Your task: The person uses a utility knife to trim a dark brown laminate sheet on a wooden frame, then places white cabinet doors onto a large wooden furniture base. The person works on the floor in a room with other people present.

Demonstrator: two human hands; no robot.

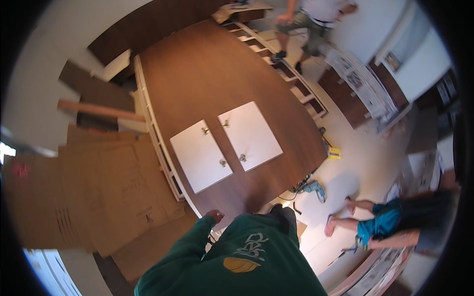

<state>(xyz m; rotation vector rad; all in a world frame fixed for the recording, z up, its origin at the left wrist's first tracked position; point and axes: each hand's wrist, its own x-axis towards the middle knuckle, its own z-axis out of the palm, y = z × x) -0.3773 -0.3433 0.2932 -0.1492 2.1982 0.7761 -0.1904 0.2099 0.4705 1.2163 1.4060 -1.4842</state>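
My left hand (215,215), at the end of a green sleeve, hangs by the near left corner of a large brown wooden panel (222,64). Its fingers look loosely curled, and nothing shows in them. My right hand is out of sight. Two white cabinet doors lie flat on the panel, a narrow gap between them: a left door (197,158) and a right door (254,135). Each carries two metal hinges, along the sides that face each other.
Large cardboard sheets (113,192) lean at the left beside a wooden plank (98,108). On the floor at right are a teal power drill (314,189) and a yellow item (334,153). One person (308,24) stands far right; another person (395,222), at near right, holds a tool.
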